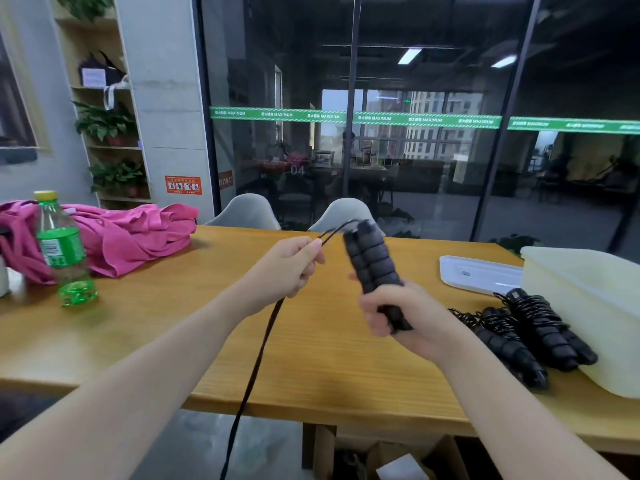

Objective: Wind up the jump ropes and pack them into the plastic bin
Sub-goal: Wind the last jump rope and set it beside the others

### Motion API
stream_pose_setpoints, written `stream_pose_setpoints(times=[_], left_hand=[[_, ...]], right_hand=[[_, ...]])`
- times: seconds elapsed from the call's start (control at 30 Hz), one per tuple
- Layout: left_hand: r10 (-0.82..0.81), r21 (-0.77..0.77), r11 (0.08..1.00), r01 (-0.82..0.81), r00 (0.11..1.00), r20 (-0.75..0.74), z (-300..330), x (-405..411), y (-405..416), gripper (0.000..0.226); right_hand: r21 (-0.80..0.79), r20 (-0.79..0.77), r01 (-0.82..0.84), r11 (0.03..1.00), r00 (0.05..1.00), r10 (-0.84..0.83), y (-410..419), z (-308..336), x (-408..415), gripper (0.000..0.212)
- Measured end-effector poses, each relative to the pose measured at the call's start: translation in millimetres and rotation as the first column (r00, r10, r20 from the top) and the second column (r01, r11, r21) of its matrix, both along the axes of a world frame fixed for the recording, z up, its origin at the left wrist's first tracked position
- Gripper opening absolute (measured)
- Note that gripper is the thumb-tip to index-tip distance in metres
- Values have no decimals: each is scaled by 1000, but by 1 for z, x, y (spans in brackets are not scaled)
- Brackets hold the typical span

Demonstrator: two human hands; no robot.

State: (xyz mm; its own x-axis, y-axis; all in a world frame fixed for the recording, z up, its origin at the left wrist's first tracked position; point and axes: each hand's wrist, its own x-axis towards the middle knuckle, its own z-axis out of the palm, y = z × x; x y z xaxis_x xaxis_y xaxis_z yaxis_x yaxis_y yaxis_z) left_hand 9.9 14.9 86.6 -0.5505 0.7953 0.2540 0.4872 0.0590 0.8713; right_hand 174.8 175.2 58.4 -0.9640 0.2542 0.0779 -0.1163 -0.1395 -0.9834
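The right hand [401, 317] is curled around the lower ends of 2 black foam handles [372, 261], held together and tilted up and to the left above the wooden table [311, 341]. The left hand [287, 265] pinches the black rope [259, 355] between thumb and fingers, with the other fingers folded in around it. From the pinch, the rope runs up and right in a short arc to the top of the handles; below the left hand it hangs down past the table's near edge and out of view toward the floor. To the right, 2 wound jump ropes [526, 334] lie side by side on the table, their cords wrapped around their handles, touching the near side of the whitish plastic bin [588, 306]. The inside of the bin is not visible from here. A white lid [474, 273] lies flat just beyond them, beside the bin. On the left side of the table stand a green bottle [60, 251] with a yellow cap and, behind it, a crumpled pink cloth [138, 237]. 2 pale chairs [249, 211] sit at the far edge, in front of a dark glass wall.
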Motion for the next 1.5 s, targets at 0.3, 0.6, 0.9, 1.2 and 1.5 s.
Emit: stream_pose_setpoints(times=[0.3,0.6,0.9,1.2,1.5], left_hand=[[40,-59,997,-58,961,-272,-46,19,16,32],[20,-183,980,-73,961,-275,-60,13,-9,32],[122,-24,991,-135,949,-290,-70,11,-26,39],[55,-395,872,-289,860,-507,-17,6,-46,46],[199,-115,935,-336,764,-613,2,-5,-47,53]], right_hand=[[-490,-262,-231,840,959,111,-22,11,-38,62],[-322,-119,-195,927,979,165,-24,1,-47,30],[-360,16,-72,930,996,84,-19,7,-51,29],[334,206,251,909,921,-330,-3,1,-62,10],[785,119,287,550,800,-588,31,-6,-76,17]])
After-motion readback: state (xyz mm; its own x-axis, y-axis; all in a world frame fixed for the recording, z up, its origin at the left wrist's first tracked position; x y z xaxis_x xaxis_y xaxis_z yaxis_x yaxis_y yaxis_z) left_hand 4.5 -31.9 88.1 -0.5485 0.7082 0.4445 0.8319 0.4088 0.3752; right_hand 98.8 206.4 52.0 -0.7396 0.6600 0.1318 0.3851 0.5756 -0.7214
